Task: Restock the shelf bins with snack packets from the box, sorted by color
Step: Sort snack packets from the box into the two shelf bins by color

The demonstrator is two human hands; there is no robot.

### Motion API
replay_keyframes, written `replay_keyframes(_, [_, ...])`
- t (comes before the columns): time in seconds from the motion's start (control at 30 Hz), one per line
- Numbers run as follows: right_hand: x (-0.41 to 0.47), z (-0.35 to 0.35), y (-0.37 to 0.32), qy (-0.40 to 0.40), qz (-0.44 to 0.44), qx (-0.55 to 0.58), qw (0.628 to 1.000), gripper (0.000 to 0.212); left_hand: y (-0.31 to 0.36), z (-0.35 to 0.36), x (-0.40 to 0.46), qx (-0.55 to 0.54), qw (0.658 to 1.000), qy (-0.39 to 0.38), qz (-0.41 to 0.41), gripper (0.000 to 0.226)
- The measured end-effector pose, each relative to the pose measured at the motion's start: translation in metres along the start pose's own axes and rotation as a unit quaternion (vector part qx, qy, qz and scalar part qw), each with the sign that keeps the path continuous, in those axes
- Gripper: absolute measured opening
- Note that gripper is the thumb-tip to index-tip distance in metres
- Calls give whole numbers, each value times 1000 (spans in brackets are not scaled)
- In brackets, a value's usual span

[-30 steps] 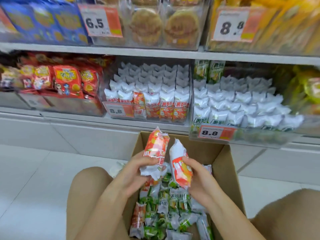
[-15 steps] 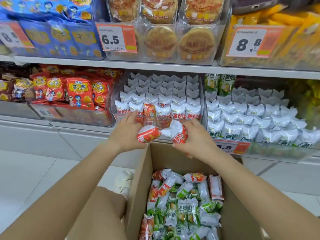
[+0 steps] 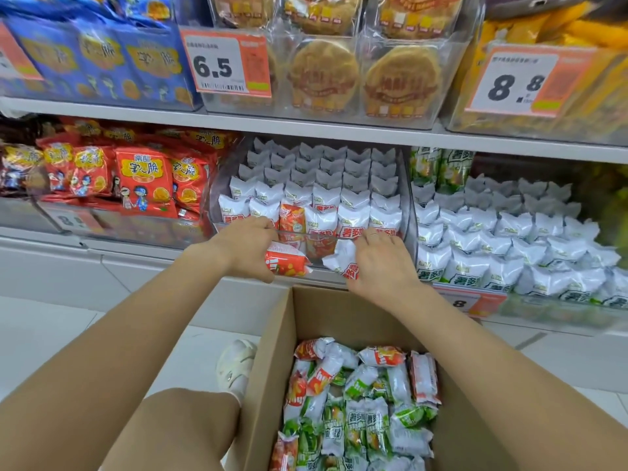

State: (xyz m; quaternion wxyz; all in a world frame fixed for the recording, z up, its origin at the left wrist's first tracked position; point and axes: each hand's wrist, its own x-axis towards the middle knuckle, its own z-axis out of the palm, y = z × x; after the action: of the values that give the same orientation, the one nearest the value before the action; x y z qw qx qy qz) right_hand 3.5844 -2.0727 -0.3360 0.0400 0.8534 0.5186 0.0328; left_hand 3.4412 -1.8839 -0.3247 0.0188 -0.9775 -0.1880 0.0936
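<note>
My left hand [image 3: 243,248] grips a red-and-white snack packet [image 3: 287,263] lying sideways, right at the front wall of the clear bin of red packets [image 3: 404,185]. My right hand [image 3: 380,266] pinches a second red-and-white packet [image 3: 343,263] beside it, fingers reaching over the bin's front edge. Rows of upright red packets [image 3: 323,185] fill that bin. To its right stands the bin of green packets [image 3: 509,246]. Below my arms the open cardboard box [image 3: 272,385] holds several mixed red and green packets [image 3: 360,402].
Red cracker bags [image 3: 142,180] fill the bin to the left. The upper shelf [image 3: 306,125] carries blue bags, round cakes in clear boxes and price tags 6.5 and 8.8. My knee and a white shoe [image 3: 238,363] sit left of the box on the tiled floor.
Both hands lifted a red packet each out of the box and carried them up and forward to the front edge of the red bin. The view tilted upward.
</note>
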Motion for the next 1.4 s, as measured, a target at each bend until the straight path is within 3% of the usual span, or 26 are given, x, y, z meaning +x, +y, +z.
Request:
replay_keyframes(0.2, [-12, -11, -1, 19, -6, 8, 1000, 59, -1, -5, -11, -10, 1000, 13, 18, 59])
replay_keyframes(0.63, [-57, -1, -15, -2, -31, 31, 999, 67, 15, 11, -54, -8, 1000, -22, -4, 78])
replay_keyframes(0.77, [-63, -3, -9, 21, -15, 176, 984, 74, 14, 7, -58, -75, 997, -30, -8, 86])
replay_keyframes(0.83, [-72, -8, -5, 48, 52, 335, 940, 63, 17, -2, -69, -192, 981, 0, -28, 75])
replay_keyframes(0.9, [-78, -13, -2, 51, 113, 485, 866, 53, 26, -13, -83, -365, 929, 25, -63, 52])
replay_keyframes(0.97, [-81, -16, 1, 34, 147, 583, 798, 47, 38, -18, -97, -583, 809, -3, -77, 46])
replay_keyframes(1.03, [-84, -18, 2, -5, 159, 655, 739, 45, 47, -13, -106, -724, 684, -41, -80, 67])
replay_keyframes(1.1, [-86, -20, 0, -56, 171, 712, 679, 56, 55, -4, -110, -796, 597, -50, -89, 84])
replay_keyframes(1.13, [-87, -21, -2, -80, 185, 734, 649, 56, 59, -2, -111, -814, 571, -49, -96, 85])
replay_keyframes(1.27, [-90, -26, -5, -97, 213, 815, 531, 17, 75, 2, -114, -854, 502, -30, -132, 53])
replay_keyframes(1.33, [-91, -26, -4, -90, 211, 828, 512, 13, 79, 2, -116, -872, 471, -27, -129, 43])
replay_keyframes(1.4, [-92, -27, -4, -90, 206, 828, 514, 13, 80, 1, -115, -888, 447, -28, -101, 51])
